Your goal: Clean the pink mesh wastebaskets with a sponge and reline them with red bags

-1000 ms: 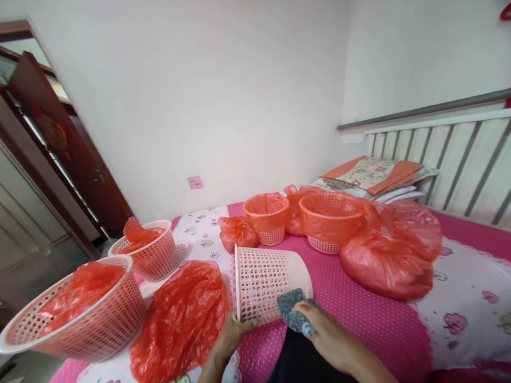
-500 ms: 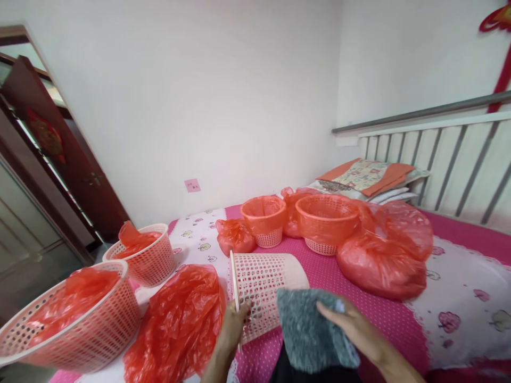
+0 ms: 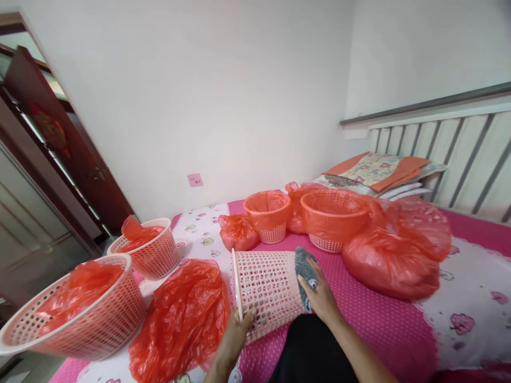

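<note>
A: Hazards?

B: Pale-pink tapered perforated plastic basket (image 3: 271,287), one, on its side, just right of the crumpled red plastic bag (image 3: 183,319): may roll should the left hand (image 3: 235,331), clasped at its rim, slacken. Fuzzy grey cloth (image 3: 304,259), one, held against its base by half-curled fingers of the right hand (image 3: 320,295): might slip if loosely pressed.

A: Counts?

B: Pink perforated plastic baskets (image 3: 157,259) left of the bag: two. Red-wrapped plastic baskets (image 3: 267,215) beyond, rightward: two.

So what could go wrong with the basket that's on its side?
The pale pink basket might roll or slip if the left hand, holding it near the rim, loosens. The gray cloth under the right hand could snag if it slides over the holes. The crumpled red bag lies close to the left hand, so it might get dragged along.
</note>
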{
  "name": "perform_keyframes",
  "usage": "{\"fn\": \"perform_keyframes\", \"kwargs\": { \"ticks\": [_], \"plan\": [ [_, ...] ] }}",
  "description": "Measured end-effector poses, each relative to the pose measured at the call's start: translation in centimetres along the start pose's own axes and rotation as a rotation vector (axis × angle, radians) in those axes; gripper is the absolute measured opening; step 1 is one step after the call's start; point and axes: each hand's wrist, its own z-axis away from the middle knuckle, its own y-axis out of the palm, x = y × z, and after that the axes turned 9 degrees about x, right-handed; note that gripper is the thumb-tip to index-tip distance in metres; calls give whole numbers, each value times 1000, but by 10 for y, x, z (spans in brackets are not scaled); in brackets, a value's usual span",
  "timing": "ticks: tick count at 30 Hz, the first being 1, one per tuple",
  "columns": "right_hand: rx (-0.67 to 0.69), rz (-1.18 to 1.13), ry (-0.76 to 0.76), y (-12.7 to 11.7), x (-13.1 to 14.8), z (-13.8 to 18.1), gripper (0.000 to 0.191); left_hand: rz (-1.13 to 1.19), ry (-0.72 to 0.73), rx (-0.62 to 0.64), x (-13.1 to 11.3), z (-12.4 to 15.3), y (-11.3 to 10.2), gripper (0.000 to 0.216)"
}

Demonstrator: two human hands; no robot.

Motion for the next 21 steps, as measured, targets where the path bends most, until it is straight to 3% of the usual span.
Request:
{"fn": "perform_keyframes", "kwargs": {
  "ticks": [3,9,21],
  "plan": [
    [-52,81,-85,18,-15,1,68,32,6,35,-1,-2,-1,64],
    [-22,194,-142,21,-10,-15,57,10,-26,-12,-3,-9,-2,71],
    [162,273,-283,86,56,-25,53,49,-33,-23,0,-13,-5,73]
  ]
}}
